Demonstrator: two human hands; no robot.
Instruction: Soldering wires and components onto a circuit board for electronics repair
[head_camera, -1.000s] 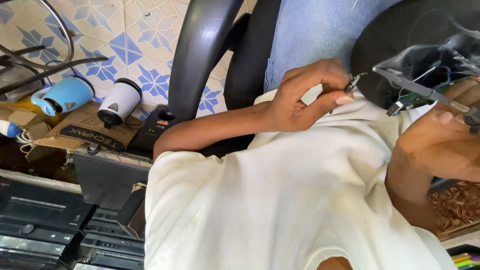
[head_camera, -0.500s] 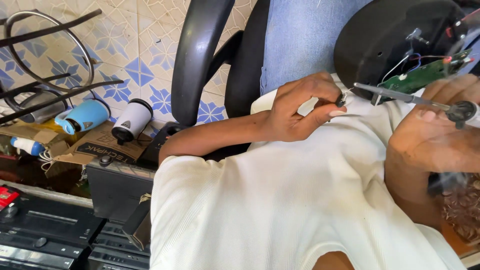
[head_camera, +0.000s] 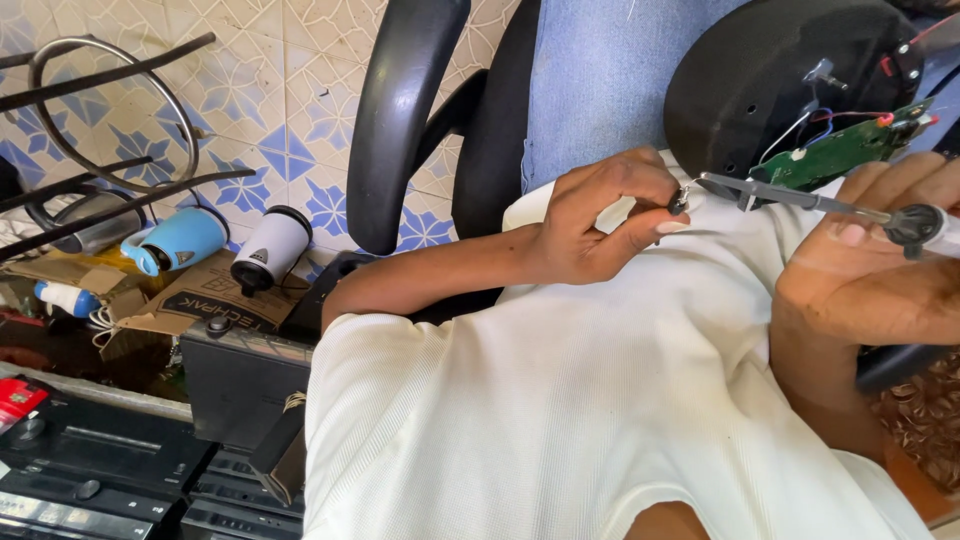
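While your left forearm reaches across your white shirt, your left hand curls palm-down, thumb and fingers pinched on a small metal piece just beside the black speaker housing. Your right hand wraps the soldering iron, its shaft pointing left toward that piece, below the green circuit board, which hangs against the housing by thin wires.

black chair arm blocks left, circuit board crowds hands
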